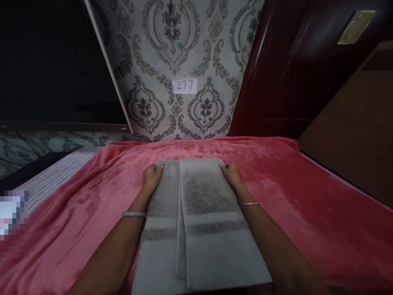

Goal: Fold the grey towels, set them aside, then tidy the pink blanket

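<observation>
A grey towel (211, 192) with darker bands is folded lengthwise, its two sides meeting near the middle. It stretches over the pink-red blanket (123, 176) toward me. My left hand (152, 177) grips its far left corner, thumb on top and fingers curled beneath. At the far right corner, my right hand (231, 174) pinches the edge in the same way. Both forearms run along the towel's sides, with a bangle on each wrist. The fingers under the cloth are mostly hidden.
Behind the blanket stands a patterned wall with a paper label (184, 86) reading 277. A large dark screen (58, 65) is at the left, above a striped cloth (61, 176). At the right are a dark red door (276, 73) and a brown panel (356, 123). A blurred patch covers the left edge.
</observation>
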Available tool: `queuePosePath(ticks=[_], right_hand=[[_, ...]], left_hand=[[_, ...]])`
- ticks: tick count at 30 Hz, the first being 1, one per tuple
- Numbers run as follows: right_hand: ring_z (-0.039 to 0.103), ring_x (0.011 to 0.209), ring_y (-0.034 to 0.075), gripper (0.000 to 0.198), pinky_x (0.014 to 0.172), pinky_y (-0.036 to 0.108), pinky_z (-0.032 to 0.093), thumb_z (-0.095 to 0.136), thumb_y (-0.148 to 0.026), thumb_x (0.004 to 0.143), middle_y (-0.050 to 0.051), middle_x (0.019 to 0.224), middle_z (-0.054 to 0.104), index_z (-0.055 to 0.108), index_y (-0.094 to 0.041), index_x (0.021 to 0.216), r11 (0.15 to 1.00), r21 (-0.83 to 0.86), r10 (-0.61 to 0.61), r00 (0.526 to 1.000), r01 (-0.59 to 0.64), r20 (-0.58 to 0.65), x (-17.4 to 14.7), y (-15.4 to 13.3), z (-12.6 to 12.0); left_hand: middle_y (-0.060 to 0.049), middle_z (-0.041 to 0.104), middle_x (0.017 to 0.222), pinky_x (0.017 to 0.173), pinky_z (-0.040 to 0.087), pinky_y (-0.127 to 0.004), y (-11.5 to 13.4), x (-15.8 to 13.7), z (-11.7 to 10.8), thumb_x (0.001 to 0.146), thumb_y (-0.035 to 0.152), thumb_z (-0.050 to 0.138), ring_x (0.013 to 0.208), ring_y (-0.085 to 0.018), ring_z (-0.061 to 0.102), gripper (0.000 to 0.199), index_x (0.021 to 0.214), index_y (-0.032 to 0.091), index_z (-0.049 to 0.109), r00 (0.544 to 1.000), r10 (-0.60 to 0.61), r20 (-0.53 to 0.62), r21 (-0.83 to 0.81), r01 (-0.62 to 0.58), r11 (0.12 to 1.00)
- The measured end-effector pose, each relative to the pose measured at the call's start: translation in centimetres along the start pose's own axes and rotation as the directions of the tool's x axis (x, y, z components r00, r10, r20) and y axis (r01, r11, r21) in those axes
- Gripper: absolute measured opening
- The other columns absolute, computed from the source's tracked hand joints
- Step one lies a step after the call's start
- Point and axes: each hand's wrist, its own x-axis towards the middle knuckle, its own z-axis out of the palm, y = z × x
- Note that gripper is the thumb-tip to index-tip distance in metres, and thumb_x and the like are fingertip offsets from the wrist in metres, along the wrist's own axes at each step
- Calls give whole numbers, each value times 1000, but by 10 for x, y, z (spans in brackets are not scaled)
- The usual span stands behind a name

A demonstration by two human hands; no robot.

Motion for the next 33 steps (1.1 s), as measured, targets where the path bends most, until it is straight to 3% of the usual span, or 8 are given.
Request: queuePosePath(ticks=[9,15,20,25,29,33], right_hand=[[69,82,24,38,65,27,43,52,-41,98,15,93,77,79,-13,97,999,21,-34,998,35,-52,2,5,2],[69,86,23,38,69,28,46,59,-45,93,13,99,77,77,-14,107,990,89,-111,994,111,-5,4,8,-1],[68,83,23,34,70,29,46,57,-38,92,12,93,76,77,-12,103,985,128,-106,993,113,-57,9,10,2],[67,81,23,31,67,27,44,59,-39,91,11,88,75,76,-13,94,982,160,-96,995,95,-5,8,12,-2],[66,74,20,35,63,26,43,55,-43,95,6,78,72,74,-16,81,974,194,-126,990,112,58,4,18,-13],[68,78,23,37,66,29,45,57,-47,96,10,85,74,74,-16,88,982,159,-113,992,102,64,1,17,-12]], left_hand=[[-5,64,68,65,41,-30,5,2,-5,85,43,54,72,-22,62,30,71,18,64,999,-9,40,-5,9,1000],[-9,72,86,70,45,-30,5,0,-8,80,42,61,82,-25,66,32,94,15,69,995,13,98,10,-15,1000],[-9,72,92,73,48,-30,5,1,-3,84,38,54,86,-24,66,37,108,14,67,996,85,10,11,-85,996],[-10,73,91,73,48,-31,6,2,-3,83,40,56,90,-27,67,32,101,16,67,997,40,73,77,-45,996],[-9,72,86,68,48,-31,0,0,-12,83,49,56,84,-26,68,36,93,16,67,981,45,188,0,-45,999],[-14,74,90,67,47,-34,3,-9,-16,85,51,57,87,-31,69,37,95,16,67,981,43,190,177,-78,981]])
